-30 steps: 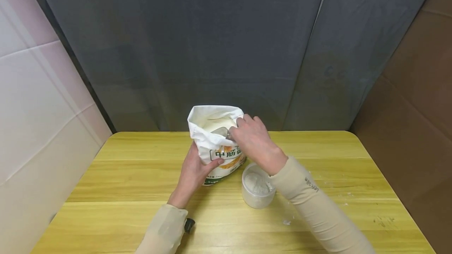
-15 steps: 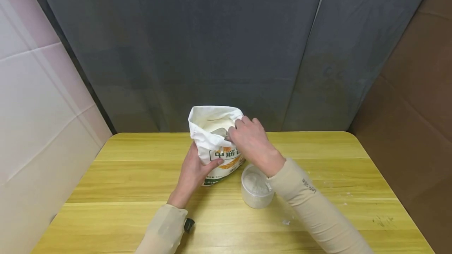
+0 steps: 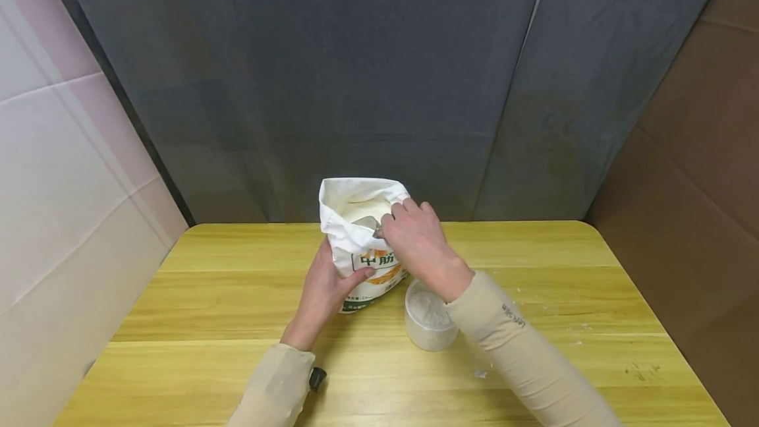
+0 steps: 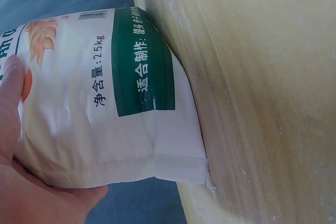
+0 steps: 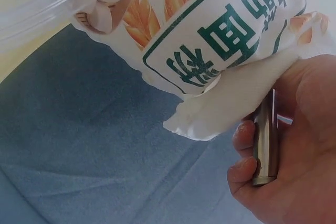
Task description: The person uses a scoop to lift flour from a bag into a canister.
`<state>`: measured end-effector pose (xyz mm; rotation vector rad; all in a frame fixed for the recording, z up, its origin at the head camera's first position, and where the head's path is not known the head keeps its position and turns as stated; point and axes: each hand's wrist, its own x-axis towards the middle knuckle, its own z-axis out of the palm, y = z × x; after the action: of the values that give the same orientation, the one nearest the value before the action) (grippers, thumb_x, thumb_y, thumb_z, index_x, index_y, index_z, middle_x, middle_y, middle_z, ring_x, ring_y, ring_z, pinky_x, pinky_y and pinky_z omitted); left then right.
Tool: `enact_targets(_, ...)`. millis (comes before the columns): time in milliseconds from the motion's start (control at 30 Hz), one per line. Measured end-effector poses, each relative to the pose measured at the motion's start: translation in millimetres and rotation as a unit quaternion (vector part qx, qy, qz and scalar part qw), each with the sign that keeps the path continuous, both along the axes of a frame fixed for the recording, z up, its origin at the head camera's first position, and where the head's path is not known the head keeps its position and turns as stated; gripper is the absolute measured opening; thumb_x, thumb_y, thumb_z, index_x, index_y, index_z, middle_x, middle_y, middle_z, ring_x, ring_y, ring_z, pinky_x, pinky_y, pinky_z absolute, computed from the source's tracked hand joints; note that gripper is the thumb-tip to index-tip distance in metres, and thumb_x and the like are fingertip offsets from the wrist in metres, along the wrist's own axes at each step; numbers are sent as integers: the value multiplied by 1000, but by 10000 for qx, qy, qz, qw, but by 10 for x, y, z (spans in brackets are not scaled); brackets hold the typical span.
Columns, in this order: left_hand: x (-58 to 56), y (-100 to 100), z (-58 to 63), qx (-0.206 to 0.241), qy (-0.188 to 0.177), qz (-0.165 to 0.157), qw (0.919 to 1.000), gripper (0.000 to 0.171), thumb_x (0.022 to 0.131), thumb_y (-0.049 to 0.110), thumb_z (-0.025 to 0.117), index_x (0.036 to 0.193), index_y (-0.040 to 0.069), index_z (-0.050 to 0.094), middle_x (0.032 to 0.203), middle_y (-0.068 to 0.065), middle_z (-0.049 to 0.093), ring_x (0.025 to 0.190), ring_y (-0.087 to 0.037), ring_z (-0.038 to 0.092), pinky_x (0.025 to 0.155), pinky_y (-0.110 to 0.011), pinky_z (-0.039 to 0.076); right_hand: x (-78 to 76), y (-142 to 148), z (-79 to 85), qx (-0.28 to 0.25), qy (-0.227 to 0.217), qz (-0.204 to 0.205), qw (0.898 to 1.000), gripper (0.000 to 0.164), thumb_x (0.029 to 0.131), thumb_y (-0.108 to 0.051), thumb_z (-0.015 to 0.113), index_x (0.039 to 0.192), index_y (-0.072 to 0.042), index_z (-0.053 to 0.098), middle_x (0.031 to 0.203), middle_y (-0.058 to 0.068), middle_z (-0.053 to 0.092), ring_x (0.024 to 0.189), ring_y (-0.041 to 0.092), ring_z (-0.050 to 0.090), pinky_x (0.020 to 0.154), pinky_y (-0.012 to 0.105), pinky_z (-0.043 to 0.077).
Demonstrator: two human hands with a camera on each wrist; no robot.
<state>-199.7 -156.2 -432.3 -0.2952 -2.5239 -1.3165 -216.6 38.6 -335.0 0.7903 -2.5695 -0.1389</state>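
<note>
A white flour bag [image 3: 367, 285] with green and orange print stands on the table, its top folded back and pale flour [image 3: 362, 209] showing inside. My left hand [image 3: 325, 282] grips the bag's near left side, thumb across the front; the left wrist view shows the bag's lower part [image 4: 79, 87] tilted over the table. At the mouth, my right hand [image 3: 418, 239] holds a metal scoop by its handle [image 5: 266, 140], fingers curled round it. The scoop's blade [image 3: 369, 223] lies inside the mouth, partly hidden by the bag's rim. A clear round tub [image 3: 431, 337] with flour sits under my right wrist.
The wooden table [image 3: 225, 315] carries white flour specks [image 3: 480, 373] on its right side. A dark grey curtain [image 3: 332, 84] hangs behind the far edge. Pale panels [image 3: 71, 150] stand on the left and a brown one [image 3: 700, 170] on the right.
My right hand has shifted slightly left and downward with the scoop at the bag's mouth. The left hand keeps its grip, and the tub stays in place.
</note>
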Motion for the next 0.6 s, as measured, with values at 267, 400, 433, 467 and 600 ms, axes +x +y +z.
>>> enact_targets(267,-9,-4,-8,-13,-27,14,10000,89,77,22,93,146,1,41,136,-20,58,123,-37,58,107,-55,46,-5,-13,-9,99,26,-1,9999,24,99,-34,68,96,-12,75,90,6,65,88,26,58,65,36,45)
enact_targets(400,-14,-1,-16,-21,-65,-1,10000,90,77,22,93,148,2,40,136,-20,58,124,-37,57,108,-55,45,-9,6,-1,63,-55,-31,10000,24,98,-37,68,99,-14,77,91,4,66,89,25,57,66,35,45)
enact_targets(433,-17,1,-18,-20,-62,-8,10000,91,78,22,93,148,2,40,137,-20,58,125,-37,57,108,-55,45,-10,14,5,43,-88,-56,9999,25,98,-38,68,100,-15,77,91,4,65,89,24,57,67,35,45)
enact_targets(467,-20,1,-19,-21,-60,-10,10000,91,78,22,93,149,2,39,137,-20,58,125,-38,57,108,-55,45,-13,23,12,24,-108,-86,9999,27,98,-40,68,100,-15,77,91,4,65,89,24,57,67,35,45)
enact_targets(600,-30,5,-23,3,-12,-16,10000,93,78,23,93,150,2,38,139,-20,57,126,-38,57,109,-57,44,-21,65,55,3,-235,-222,9995,30,101,-43,65,99,-14,76,90,4,64,89,25,57,68,35,45)
